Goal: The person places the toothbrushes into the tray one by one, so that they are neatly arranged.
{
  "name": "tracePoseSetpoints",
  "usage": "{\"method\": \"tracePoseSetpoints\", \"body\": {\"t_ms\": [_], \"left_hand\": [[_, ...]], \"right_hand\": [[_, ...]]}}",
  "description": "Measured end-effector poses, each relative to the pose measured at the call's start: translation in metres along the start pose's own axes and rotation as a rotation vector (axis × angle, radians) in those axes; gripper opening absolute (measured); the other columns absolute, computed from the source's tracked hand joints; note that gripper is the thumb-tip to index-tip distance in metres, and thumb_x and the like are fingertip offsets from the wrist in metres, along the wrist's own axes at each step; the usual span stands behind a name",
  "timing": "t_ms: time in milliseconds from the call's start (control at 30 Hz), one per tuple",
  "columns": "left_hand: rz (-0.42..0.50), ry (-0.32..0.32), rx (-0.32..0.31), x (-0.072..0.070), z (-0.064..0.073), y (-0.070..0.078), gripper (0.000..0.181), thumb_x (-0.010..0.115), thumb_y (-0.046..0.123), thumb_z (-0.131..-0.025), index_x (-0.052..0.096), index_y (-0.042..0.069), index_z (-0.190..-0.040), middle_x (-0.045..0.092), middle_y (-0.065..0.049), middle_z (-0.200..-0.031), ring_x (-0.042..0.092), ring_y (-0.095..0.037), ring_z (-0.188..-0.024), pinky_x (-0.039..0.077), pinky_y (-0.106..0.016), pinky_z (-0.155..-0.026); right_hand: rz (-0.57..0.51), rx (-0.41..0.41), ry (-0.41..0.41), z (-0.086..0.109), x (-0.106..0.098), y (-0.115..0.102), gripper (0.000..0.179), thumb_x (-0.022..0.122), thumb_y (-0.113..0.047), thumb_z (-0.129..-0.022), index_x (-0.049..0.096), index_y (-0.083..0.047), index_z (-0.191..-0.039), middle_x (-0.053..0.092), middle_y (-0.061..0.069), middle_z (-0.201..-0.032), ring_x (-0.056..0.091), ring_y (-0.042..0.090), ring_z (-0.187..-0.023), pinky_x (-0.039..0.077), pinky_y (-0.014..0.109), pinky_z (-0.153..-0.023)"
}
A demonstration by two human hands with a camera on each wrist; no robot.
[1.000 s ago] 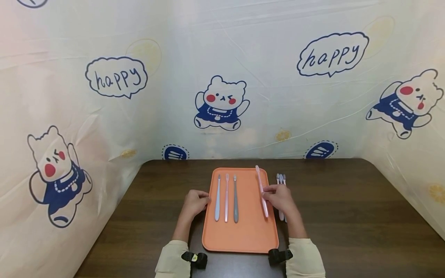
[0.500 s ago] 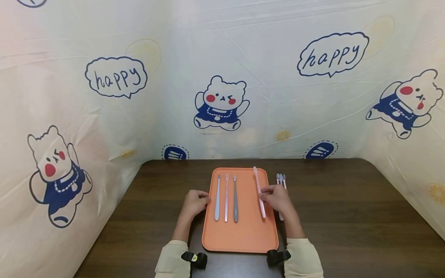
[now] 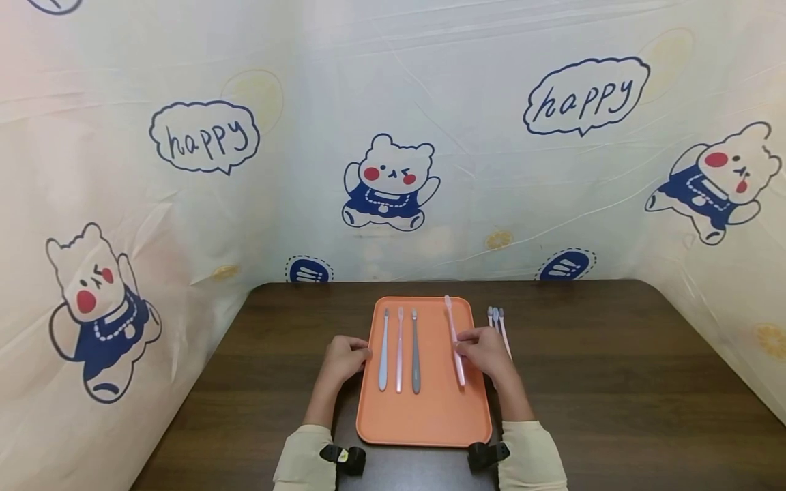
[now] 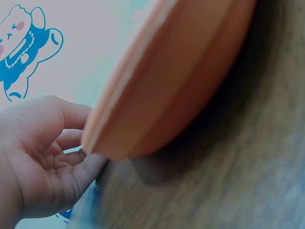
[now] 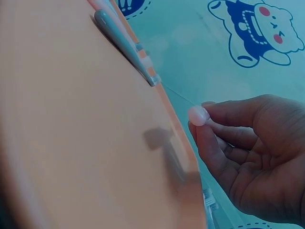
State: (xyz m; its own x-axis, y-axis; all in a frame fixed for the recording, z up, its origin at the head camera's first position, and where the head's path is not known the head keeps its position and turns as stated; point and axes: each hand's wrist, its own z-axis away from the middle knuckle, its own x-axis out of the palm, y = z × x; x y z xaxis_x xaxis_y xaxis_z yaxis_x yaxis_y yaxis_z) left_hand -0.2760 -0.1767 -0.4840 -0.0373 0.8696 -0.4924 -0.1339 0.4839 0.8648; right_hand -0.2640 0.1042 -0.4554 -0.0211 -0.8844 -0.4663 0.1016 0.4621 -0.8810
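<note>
My right hand (image 3: 486, 351) pinches a pink toothbrush (image 3: 455, 334) between thumb and fingers, over the right side of the orange tray (image 3: 430, 423). In the right wrist view, the rounded handle end of this toothbrush (image 5: 198, 116) points at the camera, and a shadow falls on the tray. On the tray's left half lie a light blue toothbrush (image 3: 383, 354), another pink toothbrush (image 3: 400, 354) and a grey toothbrush (image 3: 416, 358), side by side with heads away from me. My left hand (image 3: 344, 356) holds the tray's left rim, its thumb and fingers at the edge in the left wrist view.
Several more toothbrushes (image 3: 496, 316) lie on the brown wooden table (image 3: 602, 368) just right of the tray, partly hidden by my right hand and forearm. A pale curtain (image 3: 491, 177) with bear prints surrounds the table behind and at both sides.
My right hand has moved a little left with the pink toothbrush, farther in over the tray. The left hand, the tray and the toothbrushes on it have stayed put.
</note>
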Motion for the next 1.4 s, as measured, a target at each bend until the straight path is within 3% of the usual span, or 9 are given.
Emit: {"method": "tracePoseSetpoints", "body": {"t_ms": [633,1400], "left_hand": [[-0.002,0.003,0.018,0.000,0.002,0.001,0.024,0.065,0.006,-0.091,0.074,-0.008,-0.109,0.074,-0.023,-0.104,0.072,-0.017,-0.080,0.063,-0.033,-0.069],[-0.004,0.000,0.016,0.000,0.001,0.001,0.025,0.065,0.006,-0.091,0.074,-0.008,-0.110,0.074,-0.024,-0.105,0.072,-0.017,-0.081,0.063,-0.033,-0.070]], "right_hand": [[-0.016,-0.030,0.013,-0.004,0.014,0.004,0.018,0.069,-0.002,-0.089,0.075,0.008,-0.103,0.075,0.020,-0.093,0.066,0.013,-0.071,0.058,0.026,-0.064],[-0.007,0.004,0.012,-0.003,0.032,0.004,0.016,0.071,-0.001,-0.088,0.075,0.007,-0.102,0.075,0.017,-0.090,0.068,0.013,-0.070,0.062,0.029,-0.065]]}}
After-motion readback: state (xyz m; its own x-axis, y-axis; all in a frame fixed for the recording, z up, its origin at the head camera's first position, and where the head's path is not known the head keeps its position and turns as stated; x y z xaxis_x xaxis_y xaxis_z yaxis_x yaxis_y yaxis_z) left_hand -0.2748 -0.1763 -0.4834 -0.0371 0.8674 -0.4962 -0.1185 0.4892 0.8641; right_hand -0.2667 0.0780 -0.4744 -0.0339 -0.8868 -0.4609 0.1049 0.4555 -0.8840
